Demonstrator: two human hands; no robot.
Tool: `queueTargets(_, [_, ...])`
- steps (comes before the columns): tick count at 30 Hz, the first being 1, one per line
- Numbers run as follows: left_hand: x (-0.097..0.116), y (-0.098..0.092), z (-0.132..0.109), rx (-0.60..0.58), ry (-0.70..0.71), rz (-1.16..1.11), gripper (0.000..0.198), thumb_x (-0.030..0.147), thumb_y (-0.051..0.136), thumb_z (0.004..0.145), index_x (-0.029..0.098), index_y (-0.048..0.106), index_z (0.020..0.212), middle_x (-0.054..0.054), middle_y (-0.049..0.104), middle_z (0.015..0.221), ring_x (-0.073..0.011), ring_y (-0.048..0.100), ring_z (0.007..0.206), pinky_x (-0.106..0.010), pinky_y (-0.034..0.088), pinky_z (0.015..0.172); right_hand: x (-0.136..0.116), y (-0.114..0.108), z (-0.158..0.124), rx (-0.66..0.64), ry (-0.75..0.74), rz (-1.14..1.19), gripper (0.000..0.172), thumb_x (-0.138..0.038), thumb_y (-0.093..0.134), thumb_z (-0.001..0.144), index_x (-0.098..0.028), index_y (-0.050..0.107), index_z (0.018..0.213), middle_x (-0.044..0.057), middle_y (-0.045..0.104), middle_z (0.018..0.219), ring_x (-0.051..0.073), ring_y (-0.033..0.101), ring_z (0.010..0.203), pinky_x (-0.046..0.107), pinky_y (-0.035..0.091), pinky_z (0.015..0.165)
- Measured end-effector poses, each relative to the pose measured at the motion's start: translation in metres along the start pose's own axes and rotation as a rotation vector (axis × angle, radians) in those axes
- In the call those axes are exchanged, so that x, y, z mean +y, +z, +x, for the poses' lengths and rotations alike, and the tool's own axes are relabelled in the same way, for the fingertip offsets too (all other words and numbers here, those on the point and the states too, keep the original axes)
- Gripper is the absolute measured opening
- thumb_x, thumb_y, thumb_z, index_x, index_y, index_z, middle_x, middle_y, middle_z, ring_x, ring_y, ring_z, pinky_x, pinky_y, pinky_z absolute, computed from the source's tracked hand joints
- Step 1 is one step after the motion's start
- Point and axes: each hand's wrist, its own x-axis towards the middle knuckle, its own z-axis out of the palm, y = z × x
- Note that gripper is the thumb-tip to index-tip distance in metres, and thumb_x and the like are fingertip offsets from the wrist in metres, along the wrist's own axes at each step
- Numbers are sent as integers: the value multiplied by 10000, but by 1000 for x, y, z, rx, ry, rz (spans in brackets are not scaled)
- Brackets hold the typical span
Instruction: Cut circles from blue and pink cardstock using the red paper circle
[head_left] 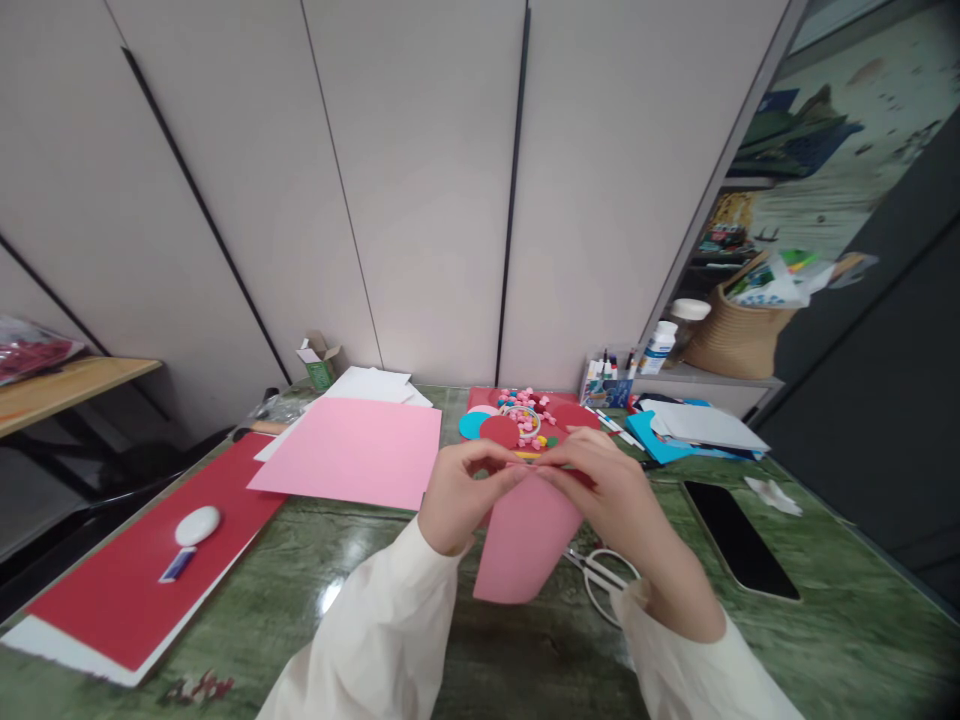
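Together, left hand [463, 490] and right hand [611, 478] pinch a pink sheet [523, 540] by one edge, scissors [596, 572] crowding its right

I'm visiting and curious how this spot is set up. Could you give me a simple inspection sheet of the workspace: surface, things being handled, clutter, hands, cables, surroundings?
Surface: green table, glossy, with a bright reflection.
Things being handled: pink paper piece, hanging toward the wearer; scissors lie nearby, partly hidden.
Clutter: large pink sheet and red sheet on the left; phone on the right, screen dark.
Hands: left hand and right hand both pinch the paper piece's upper edge.
Cables: nothing seen.
Surroundings: pale panels behind; woven basket at right.
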Motion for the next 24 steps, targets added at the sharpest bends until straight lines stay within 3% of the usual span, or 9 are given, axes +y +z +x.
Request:
queueTargets(11, [-5,-3,-2,43,38,30,125,258,680,666,136,673,691,-73,682,712,-184,607,712,-283,461,669,-2,-2,1,-7,26,22,78,-231,575,808,-199,647,808,34,622,770,186,529,784,318,391,728])
queueTargets(15, [-5,-7,-1,172,36,19,101,236,691,649,139,663,645,-41,653,648,-149,574,645,-247,441,608,5,-7,0,-4,172,118,93,-283,597,781,-203,641,767,26,626,777,180,558,762,299,410,693])
queueTargets(19, [-5,-7,1,247,34,-68,86,219,693,643,145,651,631,-23,650,643,-131,562,628,-229,434,588,13,-5,2,36,341,355,119,-314,603,760,-196,610,744,18,638,776,175,582,756,280,436,677])
queueTargets(24, [-6,-10,2,301,71,-95,90,224,695,639,146,648,636,-19,646,645,-137,569,639,-238,436,601,16,3,4,94,386,529,213,-325,649,705,-194,588,862,50,624,909,196,579,850,299,459,715])
